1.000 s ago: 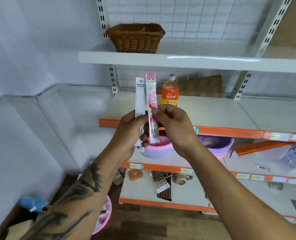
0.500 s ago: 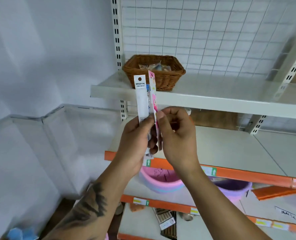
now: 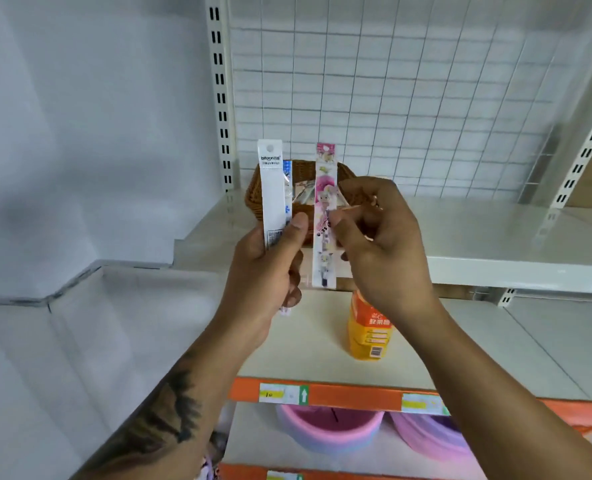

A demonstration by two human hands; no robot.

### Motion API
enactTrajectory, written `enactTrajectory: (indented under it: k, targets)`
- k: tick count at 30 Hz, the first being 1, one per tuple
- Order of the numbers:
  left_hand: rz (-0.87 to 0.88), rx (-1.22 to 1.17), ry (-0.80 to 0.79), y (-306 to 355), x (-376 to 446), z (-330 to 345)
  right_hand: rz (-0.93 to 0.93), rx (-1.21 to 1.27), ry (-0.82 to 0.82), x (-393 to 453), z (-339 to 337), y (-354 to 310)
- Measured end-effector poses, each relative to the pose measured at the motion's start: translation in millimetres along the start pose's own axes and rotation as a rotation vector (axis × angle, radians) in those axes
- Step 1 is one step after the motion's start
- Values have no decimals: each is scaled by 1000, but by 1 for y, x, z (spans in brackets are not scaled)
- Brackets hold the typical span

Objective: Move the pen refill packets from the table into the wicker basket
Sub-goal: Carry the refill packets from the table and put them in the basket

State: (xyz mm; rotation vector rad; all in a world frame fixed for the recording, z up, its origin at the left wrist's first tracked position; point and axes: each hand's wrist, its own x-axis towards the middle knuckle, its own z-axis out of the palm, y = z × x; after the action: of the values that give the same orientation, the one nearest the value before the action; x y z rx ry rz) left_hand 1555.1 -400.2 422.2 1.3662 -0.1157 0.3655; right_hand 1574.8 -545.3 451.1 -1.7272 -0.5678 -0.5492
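Observation:
My left hand (image 3: pixel 266 268) grips a long white refill packet (image 3: pixel 271 188) upright, with a second blue-printed packet (image 3: pixel 288 188) just behind it. My right hand (image 3: pixel 381 244) pinches a pink cartoon-printed refill packet (image 3: pixel 325 188) upright between thumb and fingers. Both hands are raised in front of the brown wicker basket (image 3: pixel 305 171), which sits on the upper white shelf (image 3: pixel 495 244) behind the packets. Several packets lie inside the basket, partly hidden.
An orange drink bottle (image 3: pixel 369 327) stands on the middle shelf below my right hand. That shelf has an orange front edge (image 3: pixel 350 396) with price labels. Pink and purple tubs (image 3: pixel 329 431) sit on the shelf beneath. A wire grid panel (image 3: pixel 408 98) backs the shelving; a grey wall is left.
The view has tilted up and closer to the shelves. My hands rose toward the basket, and the pink packet moved apart from the white one, to its right.

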Motion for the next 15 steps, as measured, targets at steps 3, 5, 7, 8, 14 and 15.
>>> enactTrajectory:
  k: [3, 5, 7, 8, 14, 15]
  targets:
    - [-177, -85, 3, 4, 15, -12, 61, -127, -17, 64, -4, -7]
    - [-270, -130, -15, 2, 21, -21, 142, -289, -25, 114, -3, -1]
    - [-330, -194, -38, -3, 25, -30, 192, -537, -116, 151, 6, 17]
    - [-355, -222, -49, -6, 27, -34, 218, -651, -182, 163, 13, 28]
    - [-426, -309, -118, -11, 25, -44, 352, -1122, -430, 171, 48, 50]
    - [-430, -333, -129, -10, 24, -44, 346, -1153, -414, 168, 48, 48]
